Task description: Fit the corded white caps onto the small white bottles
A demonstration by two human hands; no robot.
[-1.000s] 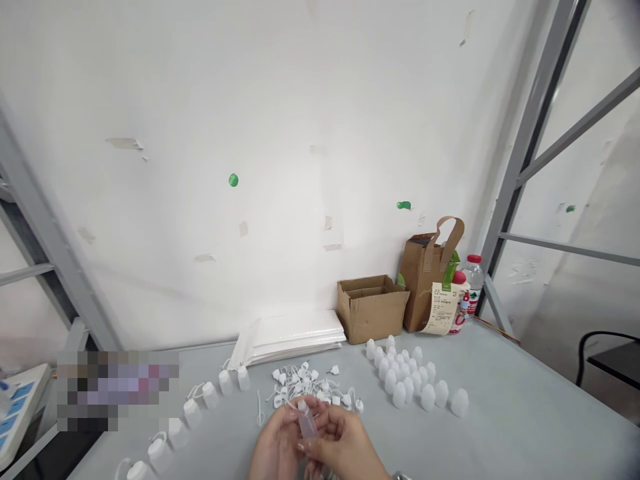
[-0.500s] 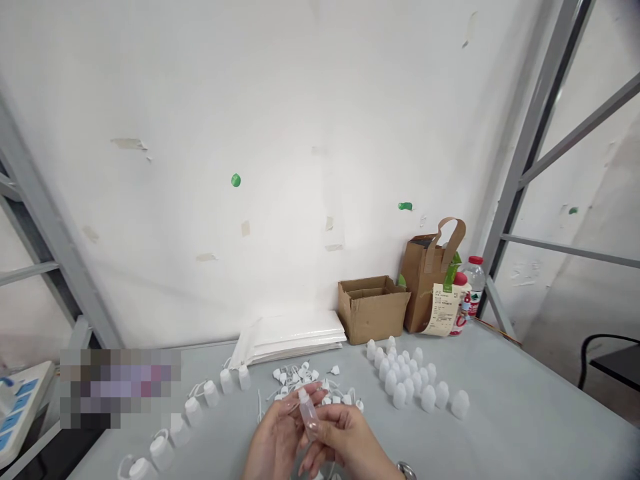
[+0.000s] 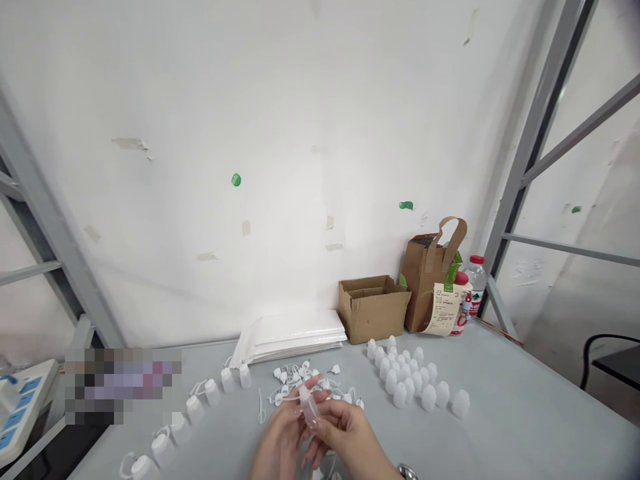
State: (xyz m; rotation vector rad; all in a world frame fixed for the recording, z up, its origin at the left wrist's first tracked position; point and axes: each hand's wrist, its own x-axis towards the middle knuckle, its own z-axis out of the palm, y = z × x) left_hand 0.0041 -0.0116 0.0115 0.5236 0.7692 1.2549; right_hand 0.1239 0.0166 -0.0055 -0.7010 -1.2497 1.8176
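Observation:
A small translucent plastic bottle (image 3: 310, 410) is tilted in front of me, its narrow top pointing up and away. My right hand (image 3: 345, 427) pinches its lower part between thumb and fingers. Curled around the bottle's other side, my left hand (image 3: 287, 427) has its thumb by the upper part and fingertips behind. A thin white strap sticks out to the left by the bottle's top. Just beyond my hands lies a pile of white caps with looped straps (image 3: 305, 370). More white pieces show partly hidden beneath my wrists.
Several capped white bottles (image 3: 195, 410) stand in a slanting row on the left. To the right are several frosted, rounded pieces (image 3: 400, 373). White packets (image 3: 290, 333), a cardboard box (image 3: 377, 317), a paper bag (image 3: 420, 280) and a drink bottle (image 3: 477, 277) line the wall.
My left hand has moved slightly right and its fingers have closed in around the bottle. A white strap now shows beside the bottle's top. My right hand keeps its hold.

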